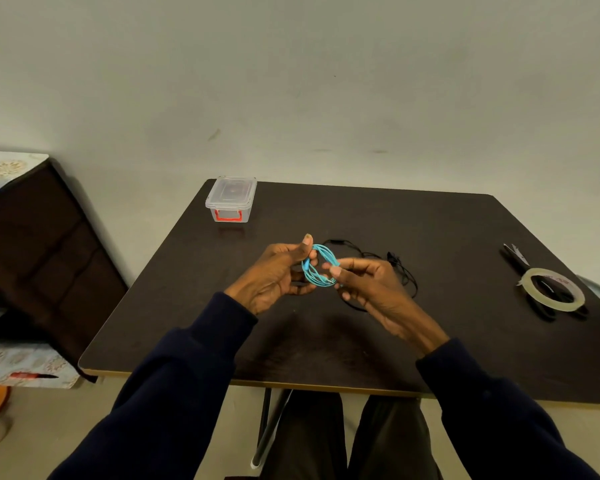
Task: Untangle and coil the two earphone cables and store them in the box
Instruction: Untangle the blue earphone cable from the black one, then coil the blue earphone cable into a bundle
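Above the table, the left hand and right hand each had a grip pinching the coiled blue cable. The black cable lay behind them; the closed box stood far left.

i see a dark table set against a pale wall. a roll of clear tape lies near its right edge, resting on black-handled scissors. left of the table stands a dark cabinet, with patterned cloth below it.
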A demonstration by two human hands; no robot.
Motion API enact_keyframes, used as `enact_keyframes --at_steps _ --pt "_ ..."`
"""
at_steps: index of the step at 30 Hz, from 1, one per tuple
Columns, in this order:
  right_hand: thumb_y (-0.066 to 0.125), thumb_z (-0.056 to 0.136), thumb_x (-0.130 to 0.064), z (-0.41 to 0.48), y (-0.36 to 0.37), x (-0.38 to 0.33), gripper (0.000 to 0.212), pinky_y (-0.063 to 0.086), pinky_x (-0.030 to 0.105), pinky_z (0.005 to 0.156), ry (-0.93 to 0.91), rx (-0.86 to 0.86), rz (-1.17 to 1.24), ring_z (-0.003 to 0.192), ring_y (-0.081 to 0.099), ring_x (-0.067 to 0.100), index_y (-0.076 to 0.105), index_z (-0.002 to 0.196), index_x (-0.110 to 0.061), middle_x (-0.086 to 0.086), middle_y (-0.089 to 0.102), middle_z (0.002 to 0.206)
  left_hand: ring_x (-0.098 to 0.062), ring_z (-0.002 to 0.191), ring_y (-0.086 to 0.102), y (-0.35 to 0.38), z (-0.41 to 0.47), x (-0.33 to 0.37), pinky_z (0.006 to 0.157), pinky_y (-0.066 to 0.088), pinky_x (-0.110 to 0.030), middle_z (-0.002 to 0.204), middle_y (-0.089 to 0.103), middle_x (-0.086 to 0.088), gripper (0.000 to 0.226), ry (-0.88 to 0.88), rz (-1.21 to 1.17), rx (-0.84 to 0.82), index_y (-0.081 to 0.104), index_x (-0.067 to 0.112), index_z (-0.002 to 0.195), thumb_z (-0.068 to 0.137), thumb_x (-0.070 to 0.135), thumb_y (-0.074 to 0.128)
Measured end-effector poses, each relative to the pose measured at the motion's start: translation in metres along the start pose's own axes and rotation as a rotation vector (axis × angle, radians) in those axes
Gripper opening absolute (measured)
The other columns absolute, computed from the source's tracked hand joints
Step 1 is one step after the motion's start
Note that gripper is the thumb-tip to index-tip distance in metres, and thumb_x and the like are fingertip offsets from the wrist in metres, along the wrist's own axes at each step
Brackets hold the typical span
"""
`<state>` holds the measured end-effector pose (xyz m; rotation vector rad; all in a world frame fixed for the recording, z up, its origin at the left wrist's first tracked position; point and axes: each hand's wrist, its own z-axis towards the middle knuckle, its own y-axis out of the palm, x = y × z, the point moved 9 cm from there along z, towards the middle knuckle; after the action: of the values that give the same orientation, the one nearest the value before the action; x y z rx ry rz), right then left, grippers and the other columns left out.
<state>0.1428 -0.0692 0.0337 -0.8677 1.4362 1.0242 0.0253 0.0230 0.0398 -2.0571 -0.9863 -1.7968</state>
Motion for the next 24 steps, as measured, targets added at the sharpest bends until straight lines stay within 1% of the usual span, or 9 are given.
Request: enact_keyframes --at_steps 3,6,9,12,15,17,19,22,24 --pt "0.074 0.085 -0.009 -0.007 -0.009 0.009 0.023 0.056 0.02 0.063 0.026 0.028 0.01 0.076 0.068 0.018 0.074 0.106 0.0 0.017 0.076 0.094 -0.021 0.087 0.073 -0.009 -0.004 -0.011 0.068 0.061 -0.032 0.094 0.076 -0.009 0.029 -0.034 -0.019 -0.002 0.068 0.007 0.089 0.096 0.035 0.061" --pt "0.073 0.083 -0.001 -0.013 -0.011 0.014 0.021 0.058 0.02 0.063 0.025 0.054 0.012 0.078 0.071 0.019 0.074 0.103 0.001 0.019 0.076 0.095 -0.022 0.088 0.075 -0.013 -0.007 -0.024 0.067 0.062 -0.032 0.095 0.077 -0.011 0.025 -0.069 -0.043 0.012 0.07 0.004 0.091 0.095 0.027 0.064" --pt "0.075 0.08 -0.002 -0.017 -0.01 0.015 0.022 0.059 0.021 0.064 0.03 0.052 -0.033 0.078 0.072 0.019 0.075 0.102 0.0 0.02 0.076 0.096 -0.023 0.088 0.075 -0.014 -0.01 -0.033 0.066 0.062 -0.031 0.097 0.077 -0.014 0.023 -0.061 -0.059 0.034 0.072 -0.001 0.098 0.094 0.021 0.065" --pt "0.076 0.081 -0.001 -0.02 -0.011 0.019 0.021 0.058 0.02 0.063 0.068 0.085 -0.048 0.08 0.071 0.02 0.075 0.102 0.001 0.02 0.076 0.096 -0.024 0.087 0.076 -0.012 -0.013 -0.039 0.07 0.063 -0.034 0.092 0.077 -0.012 0.021 -0.017 -0.052 0.054 0.07 -0.004 0.106 0.095 0.013 0.064" --pt "0.079 0.079 -0.002 -0.024 -0.014 0.022 0.02 0.055 0.018 0.059 0.073 0.12 -0.123 0.077 0.071 0.02 0.075 0.097 0.004 0.019 0.077 0.095 -0.027 0.088 0.076 -0.011 -0.016 -0.045 0.072 0.063 -0.035 0.091 0.076 -0.015 0.018 0.008 0.004 0.111 0.071 -0.005 0.103 0.095 0.009 0.064" --pt "0.08 0.079 -0.003 -0.029 -0.017 0.024 0.016 0.055 0.018 0.057 0.083 0.137 -0.192 0.072 0.07 0.02 0.075 0.093 0.003 0.017 0.078 0.091 -0.028 0.089 0.076 -0.01 -0.018 -0.052 0.072 0.064 -0.037 0.093 0.077 -0.018 0.016 -0.018 0.012 0.148 0.071 -0.006 0.101 0.094 0.008 0.066" --pt "0.08 0.08 -0.004 -0.034 -0.023 0.026 0.013 0.058 0.019 0.058 0.112 0.164 -0.211 0.073 0.072 0.023 0.076 0.091 0.002 0.015 0.078 0.088 -0.027 0.086 0.076 -0.008 -0.02 -0.058 0.073 0.064 -0.039 0.094 0.077 -0.018 0.017 -0.042 0.072 0.161 0.073 -0.004 0.099 0.092 0.011 0.07" --pt "0.08 0.079 -0.002 -0.041 -0.032 0.03 0.015 0.062 0.023 0.064 0.176 0.179 -0.18 0.076 0.076 0.025 0.076 0.093 0.003 0.016 0.078 0.088 -0.023 0.076 0.076 -0.007 -0.02 -0.063 0.07 0.064 -0.032 0.089 0.078 -0.016 0.017 -0.044 0.18 0.18 0.074 -0.003 0.097 0.089 0.012 0.074" --pt "0.08 0.079 -0.001 -0.046 -0.034 0.031 0.015 0.062 0.024 0.062 0.206 0.155 -0.202 0.071 0.076 0.024 0.076 0.092 0.003 0.017 0.078 0.085 -0.023 0.073 0.076 -0.007 -0.019 -0.064 0.065 0.063 -0.028 0.087 0.077 -0.016 0.017 -0.039 0.238 0.198 0.074 -0.004 0.095 0.087 0.011 0.076"
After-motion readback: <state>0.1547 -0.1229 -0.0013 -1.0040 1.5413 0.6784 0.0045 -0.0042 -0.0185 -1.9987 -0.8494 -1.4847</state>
